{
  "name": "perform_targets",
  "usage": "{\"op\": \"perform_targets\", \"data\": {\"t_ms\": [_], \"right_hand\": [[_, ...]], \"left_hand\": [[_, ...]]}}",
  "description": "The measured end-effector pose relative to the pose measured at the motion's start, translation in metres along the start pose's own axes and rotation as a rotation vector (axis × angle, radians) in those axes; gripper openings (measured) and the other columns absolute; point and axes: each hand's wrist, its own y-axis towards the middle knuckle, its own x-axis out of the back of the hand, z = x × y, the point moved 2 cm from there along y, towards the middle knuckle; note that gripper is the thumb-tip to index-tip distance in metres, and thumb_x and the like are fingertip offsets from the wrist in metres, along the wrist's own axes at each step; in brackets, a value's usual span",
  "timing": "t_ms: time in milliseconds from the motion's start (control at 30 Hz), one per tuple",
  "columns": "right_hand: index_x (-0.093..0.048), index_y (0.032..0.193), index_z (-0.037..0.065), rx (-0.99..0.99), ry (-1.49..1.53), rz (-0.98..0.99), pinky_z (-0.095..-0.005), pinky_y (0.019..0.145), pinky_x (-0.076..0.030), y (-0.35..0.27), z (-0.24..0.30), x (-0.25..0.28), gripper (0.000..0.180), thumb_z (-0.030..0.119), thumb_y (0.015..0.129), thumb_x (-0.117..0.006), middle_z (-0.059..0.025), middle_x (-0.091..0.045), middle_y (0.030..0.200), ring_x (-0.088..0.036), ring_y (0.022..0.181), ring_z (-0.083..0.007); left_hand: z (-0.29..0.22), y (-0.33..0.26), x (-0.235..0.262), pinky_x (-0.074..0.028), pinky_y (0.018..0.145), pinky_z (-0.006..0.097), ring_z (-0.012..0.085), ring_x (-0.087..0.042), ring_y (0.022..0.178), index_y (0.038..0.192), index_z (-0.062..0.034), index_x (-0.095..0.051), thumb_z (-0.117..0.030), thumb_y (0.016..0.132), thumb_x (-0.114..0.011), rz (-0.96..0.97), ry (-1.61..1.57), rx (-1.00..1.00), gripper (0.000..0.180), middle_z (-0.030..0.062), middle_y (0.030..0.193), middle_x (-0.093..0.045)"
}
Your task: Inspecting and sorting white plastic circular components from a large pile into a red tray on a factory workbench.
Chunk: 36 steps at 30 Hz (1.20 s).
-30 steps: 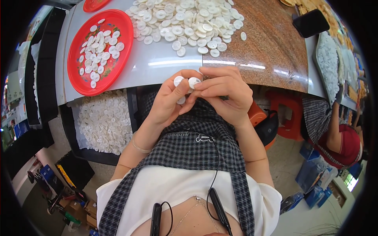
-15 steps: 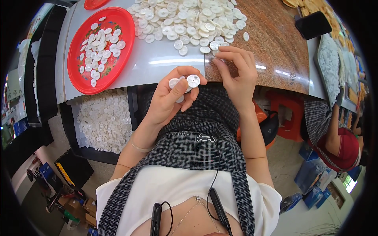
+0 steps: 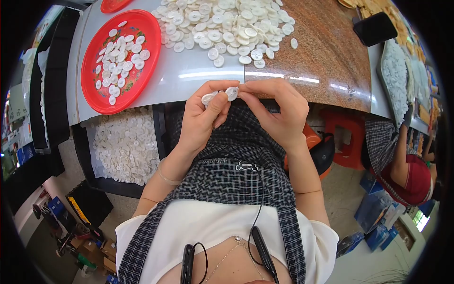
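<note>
Left hand (image 3: pixel 202 114): clamped on white toothed discs, two visible. Front disc (image 3: pixel 231 93) sits at the thumb and index fingertips, second disc (image 3: pixel 207 99) just left of it, behind the thumb. Any more in the palm: can't tell, fingers cover it. Right hand (image 3: pixel 284 109): thumb and index tips together at the right edge of the front disc; can't tell if something small is pinched between them. Both hands are by the near edge of the tabletop (image 3: pixel 182 86).

Ahead of them, one big pile of white discs (image 3: pixel 222 23), too many to count, plus one loose disc (image 3: pixel 294 43) apart on its right. To the left, two red plates: the near plate (image 3: pixel 137 91) carries roughly forty discs, overlapping, no exact count; the far plate (image 3: pixel 114 4) is cut off by the upper edge. One black phone (image 3: pixel 375 29) lies at the right.

Below the tabletop, left: one black bin (image 3: pixel 118 189), filled with white parts (image 3: pixel 125 146), uncountable. On the right, one red stool (image 3: pixel 350 162), then one other person in a red top (image 3: pixel 412 177). One checked apron (image 3: pixel 231 184) on the wearer, one bracelet (image 3: pixel 169 178) at the left wrist.
</note>
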Motion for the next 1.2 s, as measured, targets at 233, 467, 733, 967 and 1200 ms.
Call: {"op": "perform_targets", "data": {"t_ms": [233, 467, 733, 967, 1200], "right_hand": [[-0.069, 0.092, 0.003, 0.033, -0.077, 0.008, -0.0251, 0.061, -0.055, 0.002, 0.006, -0.003, 0.023, -0.003, 0.072, -0.078, -0.0070, -0.071, 0.084, -0.069, 0.073, -0.0161], [-0.068, 0.090, 0.005, 0.062, -0.150, 0.068, -0.0258, 0.059, -0.053, 0.003, 0.009, -0.003, 0.021, -0.002, 0.072, -0.077, -0.0049, -0.069, 0.079, -0.067, 0.069, -0.0159], [-0.065, 0.086, 0.005, 0.015, -0.161, 0.090, -0.0262, 0.057, -0.052, 0.000, 0.012, -0.002, 0.020, -0.003, 0.071, -0.076, -0.0041, -0.068, 0.079, -0.065, 0.066, -0.0166], [-0.061, 0.093, 0.002, -0.202, 0.058, -0.003, -0.0225, 0.062, -0.055, -0.006, 0.005, -0.004, 0.020, -0.001, 0.079, -0.074, -0.0053, -0.070, 0.085, -0.068, 0.077, -0.0121], [-0.057, 0.099, 0.000, -0.423, 0.317, 0.038, -0.0214, 0.064, -0.054, 0.006, 0.013, -0.008, 0.021, 0.001, 0.084, -0.071, -0.0079, -0.071, 0.088, -0.069, 0.080, -0.0120]], "left_hand": [[-0.001, -0.001, -0.002, -0.026, 0.045, 0.016, 0.0004, -0.036, 0.051, 0.118, -0.0014, -0.062, -0.018, 0.099, -0.056, -0.040, 0.077, -0.030, 0.026, -0.0062, 0.064, -0.047], [-0.001, -0.003, -0.002, -0.025, 0.044, 0.015, -0.0005, -0.036, 0.051, 0.114, -0.0011, -0.063, -0.020, 0.098, -0.057, -0.061, 0.089, 0.010, 0.025, -0.0068, 0.064, -0.047], [0.001, -0.003, -0.007, -0.024, 0.044, 0.015, -0.0009, -0.036, 0.052, 0.113, -0.0011, -0.064, -0.021, 0.098, -0.058, -0.051, 0.089, 0.043, 0.025, -0.0071, 0.064, -0.047], [-0.003, 0.001, -0.010, -0.025, 0.043, 0.015, -0.0001, -0.036, 0.052, 0.116, 0.0002, -0.062, -0.023, 0.100, -0.054, -0.014, -0.033, 0.086, 0.029, -0.0050, 0.066, -0.047], [-0.009, 0.003, -0.006, -0.025, 0.042, 0.016, 0.0020, -0.037, 0.054, 0.114, 0.0016, -0.058, -0.025, 0.102, -0.050, -0.050, -0.093, 0.052, 0.031, -0.0003, 0.073, -0.049]]}}
